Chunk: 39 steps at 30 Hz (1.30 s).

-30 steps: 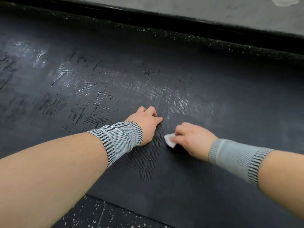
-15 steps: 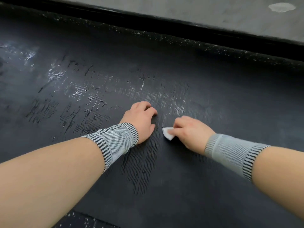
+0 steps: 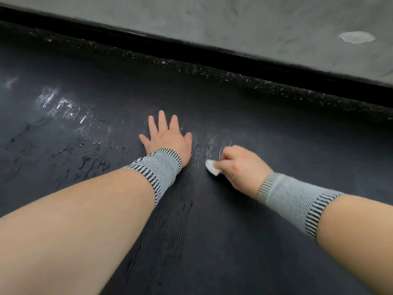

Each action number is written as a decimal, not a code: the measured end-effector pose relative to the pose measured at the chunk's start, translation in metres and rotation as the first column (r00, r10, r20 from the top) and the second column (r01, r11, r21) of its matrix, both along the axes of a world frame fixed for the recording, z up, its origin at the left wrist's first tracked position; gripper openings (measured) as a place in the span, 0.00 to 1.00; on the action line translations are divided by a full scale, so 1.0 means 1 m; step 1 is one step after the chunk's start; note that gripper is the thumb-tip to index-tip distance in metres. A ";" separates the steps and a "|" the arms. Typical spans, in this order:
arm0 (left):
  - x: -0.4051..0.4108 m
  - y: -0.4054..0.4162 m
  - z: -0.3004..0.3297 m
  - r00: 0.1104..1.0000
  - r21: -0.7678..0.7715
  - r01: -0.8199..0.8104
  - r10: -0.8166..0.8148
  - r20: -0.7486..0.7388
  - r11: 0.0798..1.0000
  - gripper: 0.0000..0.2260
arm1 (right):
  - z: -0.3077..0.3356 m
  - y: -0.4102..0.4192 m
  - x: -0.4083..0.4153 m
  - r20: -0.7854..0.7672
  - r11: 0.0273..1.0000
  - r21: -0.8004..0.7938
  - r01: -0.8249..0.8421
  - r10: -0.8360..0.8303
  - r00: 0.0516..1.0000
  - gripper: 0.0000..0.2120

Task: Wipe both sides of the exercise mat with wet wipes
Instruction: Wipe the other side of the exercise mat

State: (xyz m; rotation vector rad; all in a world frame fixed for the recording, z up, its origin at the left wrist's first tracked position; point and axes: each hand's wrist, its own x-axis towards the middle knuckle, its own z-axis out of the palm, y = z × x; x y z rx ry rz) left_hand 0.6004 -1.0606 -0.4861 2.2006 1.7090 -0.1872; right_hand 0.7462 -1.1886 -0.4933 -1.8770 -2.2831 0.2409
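While the left hand lies flat on the mat with fingers spread, the right hand, at its 4 o'clock, pinches a white wipe against the ribbed surface. Wet streaks shine at 10 o'clock.

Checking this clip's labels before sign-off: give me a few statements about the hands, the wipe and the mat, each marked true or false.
1. The left hand lies flat on the mat with fingers spread. True.
2. The right hand holds the white wipe. True.
3. The wipe lies loose on the mat, untouched. False: the right hand's grip is on it.
4. Both wrists are bare. False: each wears a grey striped wristband.
5. Shiny wet streaks show left of the left hand. True.
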 end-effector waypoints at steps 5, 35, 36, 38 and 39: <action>0.029 0.014 -0.013 0.975 -0.021 -0.219 0.220 0.021 0.975 0.29 | 0.003 0.064 0.052 0.097 0.986 0.020 0.164 -0.165 0.982 0.09; 0.043 0.008 -0.024 0.957 0.065 -0.273 0.278 -0.082 0.960 0.32 | 0.003 0.177 0.142 0.000 0.970 0.003 0.242 -0.242 0.970 0.14; 0.042 0.008 -0.023 0.957 0.065 -0.274 0.279 -0.083 0.959 0.32 | 0.004 0.177 0.137 0.004 0.970 -0.023 0.243 -0.243 0.970 0.14; 0.041 0.008 -0.023 0.957 0.064 -0.277 0.282 -0.074 0.959 0.32 | 0.005 0.153 0.113 -0.040 0.995 -0.024 0.101 -0.102 0.994 0.10; 0.042 0.008 -0.022 0.957 0.061 -0.279 0.283 -0.066 0.958 0.32 | 0.005 0.132 0.096 -0.084 1.000 -0.028 -0.013 0.011 0.996 0.09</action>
